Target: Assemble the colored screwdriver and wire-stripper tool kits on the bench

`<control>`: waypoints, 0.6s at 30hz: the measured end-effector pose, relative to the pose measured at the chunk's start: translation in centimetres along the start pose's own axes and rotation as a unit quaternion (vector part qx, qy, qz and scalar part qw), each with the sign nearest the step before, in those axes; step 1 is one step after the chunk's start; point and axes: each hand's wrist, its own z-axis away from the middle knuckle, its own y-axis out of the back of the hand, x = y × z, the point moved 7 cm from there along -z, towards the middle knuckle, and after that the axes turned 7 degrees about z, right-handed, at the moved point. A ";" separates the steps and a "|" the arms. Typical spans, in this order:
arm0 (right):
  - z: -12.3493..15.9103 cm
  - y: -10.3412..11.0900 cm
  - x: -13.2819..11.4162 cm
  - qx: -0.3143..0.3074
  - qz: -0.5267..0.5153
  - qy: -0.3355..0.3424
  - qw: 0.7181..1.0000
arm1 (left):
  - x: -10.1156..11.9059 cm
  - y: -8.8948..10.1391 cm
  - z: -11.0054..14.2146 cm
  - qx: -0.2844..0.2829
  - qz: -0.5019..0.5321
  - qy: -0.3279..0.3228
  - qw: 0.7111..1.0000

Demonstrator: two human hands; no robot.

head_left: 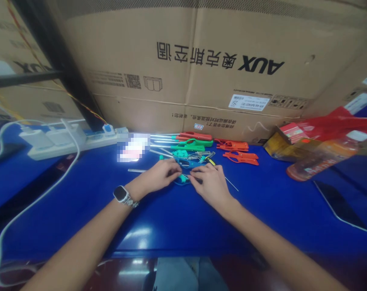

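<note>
My left hand, with a watch on its wrist, has its fingers bent and pinched at the left side of a small blue lighter casing. My right hand pinches from the right, fingertips close to a teal part in that casing. The fingers hide much of it. Just beyond lies another blue lighter casing, between the hands. Loose teal parts and a screwdriver with a yellow and black handle lie behind my right hand.
Green and red long-nosed lighters lie at the back, with orange-red casings to their right. A bottle and a phone are on the right. A power strip stands left, before a large carton.
</note>
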 end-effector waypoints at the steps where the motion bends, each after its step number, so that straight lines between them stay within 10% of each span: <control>1: 0.0 0.0 -0.1 -0.001 0.002 0.003 1.000 | 0.0 0.0 0.0 0.004 0.000 0.003 1.000; 18: 0.5 -0.3 -0.4 0.042 0.017 0.014 0.999 | -0.4 -0.2 0.2 0.001 0.024 0.033 0.999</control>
